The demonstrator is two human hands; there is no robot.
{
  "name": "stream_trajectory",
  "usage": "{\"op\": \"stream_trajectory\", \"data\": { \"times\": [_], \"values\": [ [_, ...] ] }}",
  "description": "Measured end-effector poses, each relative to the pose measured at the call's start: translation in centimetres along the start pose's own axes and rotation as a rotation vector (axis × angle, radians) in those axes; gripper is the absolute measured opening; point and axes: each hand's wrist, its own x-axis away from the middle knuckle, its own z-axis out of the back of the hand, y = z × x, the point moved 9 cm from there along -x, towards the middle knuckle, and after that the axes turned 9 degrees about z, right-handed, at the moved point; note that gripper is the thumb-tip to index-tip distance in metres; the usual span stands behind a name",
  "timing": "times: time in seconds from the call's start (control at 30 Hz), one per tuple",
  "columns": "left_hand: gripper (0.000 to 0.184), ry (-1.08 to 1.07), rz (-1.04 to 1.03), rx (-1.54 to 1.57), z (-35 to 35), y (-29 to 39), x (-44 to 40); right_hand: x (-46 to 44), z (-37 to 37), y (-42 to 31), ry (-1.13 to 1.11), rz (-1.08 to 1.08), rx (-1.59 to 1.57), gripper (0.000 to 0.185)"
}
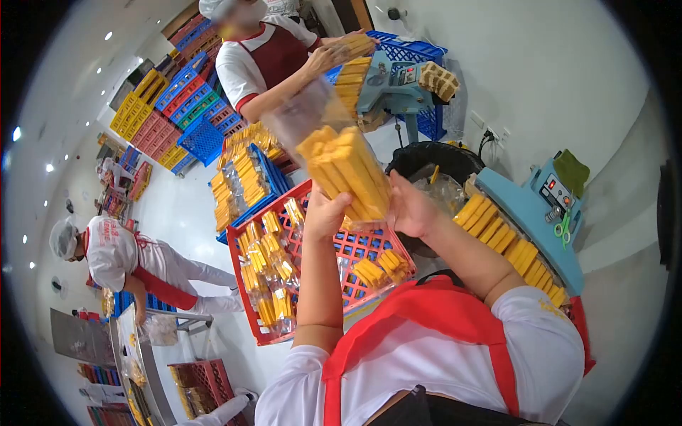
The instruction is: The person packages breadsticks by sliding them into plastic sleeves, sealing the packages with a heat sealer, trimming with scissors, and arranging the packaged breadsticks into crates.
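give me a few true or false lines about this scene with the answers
1. The left hand and right hand are both on the bag. True.
2. The scissors lie in the crate. False: the scissors are on the blue machine at the right.
3. The bag is filled right up to its top. False: its upper part rises empty above the yellow sticks.
4. The crate holds packs. True.
5. A co-worker near the top wears a dark red apron. True.
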Motion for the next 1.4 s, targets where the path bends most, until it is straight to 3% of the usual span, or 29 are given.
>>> {"op": "stream_trajectory", "data": {
  "times": [0.1, 0.17, 0.2, 0.27, 0.3, 0.37, 0.4, 0.43, 0.5, 0.53, 0.57, 0.63, 0.77, 0.83, 0.87, 0.9, 0.93, 1.0, 1.13, 1.2, 1.3, 1.37, 1.4],
  "values": [
    [0.071, 0.132, 0.027, -0.049, -0.6, -0.1, -0.4, 0.4, 0.0, 0.4, 0.020, 0.002, 0.055, 0.052],
    [0.077, 0.192, -0.024, -0.116, -1.5, 0.5, -0.6, 0.1, -0.2, -1.8, -0.054, 0.242, 0.307, 0.056],
    [0.076, 0.195, -0.029, -0.129, -1.9, 0.4, -0.3, 0.0, -0.1, -1.7, -0.052, 0.251, 0.305, 0.056],
    [0.069, 0.195, -0.150, -0.318, -2.6, 0.5, -0.4, 1.1, 0.9, -3.6, 0.147, 0.505, 0.807, 0.063],
    [0.069, 0.195, -0.145, -0.319, -2.2, 0.0, -0.3, 1.6, 0.8, -3.6, 0.151, 0.505, 0.803, 0.063],
    [0.065, 0.287, 0.059, 0.034, 0.7, -2.6, 0.0, 2.7, -1.9, -4.2, 0.038, 0.613, 1.585, 0.066],
    [0.060, 0.253, 0.078, 0.253, 1.1, -2.9, -0.2, 2.8, -1.5, -4.3, 0.044, 0.649, 1.466, 0.067],
    [0.060, 0.255, 0.076, 0.252, 1.2, -3.0, 0.2, 2.7, -1.2, -4.8, 0.042, 0.648, 1.465, 0.067],
    [0.067, 0.236, 0.131, 0.648, 0.6, -3.7, 1.3, 1.8, -0.1, -6.3, 0.058, 0.568, 1.188, 0.065],
    [0.072, -0.133, 0.203, 0.780, -2.7, -3.4, 1.3, 1.2, -0.9, -7.7, 0.080, 0.553, 1.140, 0.063],
    [0.072, -0.127, 0.201, 0.779, -3.2, -3.5, 1.7, 0.4, -1.5, -8.6, 0.078, 0.548, 1.136, 0.063],
    [0.078, -0.354, 0.374, 0.990, -6.9, -4.0, 3.0, -1.2, -2.3, -10.1, 0.055, 0.563, 1.204, 0.054],
    [0.071, -0.199, 0.368, 0.948, -6.0, -5.5, 3.8, -3.8, -1.2, -10.2, -0.134, 0.356, 1.129, 0.034],
    [0.067, -0.117, 0.305, 0.988, -5.4, -5.4, 3.6, -3.8, -1.8, -11.0, -0.132, 0.341, 1.149, 0.011],
    [0.067, 0.016, 0.290, 0.760, -3.9, -6.0, 2.8, -3.7, -1.8, -11.7, -0.016, 0.452, 1.222, 0.017],
    [0.066, 0.090, 0.278, 0.653, -2.9, -6.2, 2.9, -3.9, -2.1, -11.4, -0.021, 0.426, 1.218, 0.017],
    [0.066, 0.165, 0.273, 0.543, -1.9, -6.4, 3.1, -3.9, -1.3, -12.2, 0.165, 0.386, 1.312, 0.021],
    [0.067, 0.206, 0.076, 0.814, 0.0, -5.3, 4.1, -3.3, 0.6, -12.6, 0.425, 0.330, 1.375, 0.030],
    [0.075, 0.305, -0.109, 0.881, 5.1, -4.4, 6.0, -3.3, 3.8, -11.6, 0.452, 0.209, 1.200, 0.026],
    [0.076, 0.362, -0.167, 0.943, 7.5, -3.9, 7.1, -2.8, 4.0, -9.4, 0.399, 0.112, 0.760, 0.022],
    [0.076, 0.425, -0.269, 0.988, 8.6, -2.8, 8.2, -2.5, 4.2, -8.3, 0.392, 0.130, 0.666, 0.023],
    [0.072, 0.433, -0.277, 0.576, 7.0, -0.9, 8.1, -2.3, 3.5, -7.5, 0.346, 0.118, 0.642, 0.025],
    [0.069, 0.606, -0.194, 0.248, 7.3, -0.6, 8.3, -2.1, 2.9, -7.2, 0.306, 0.121, 0.616, 0.028]
  ]
}}
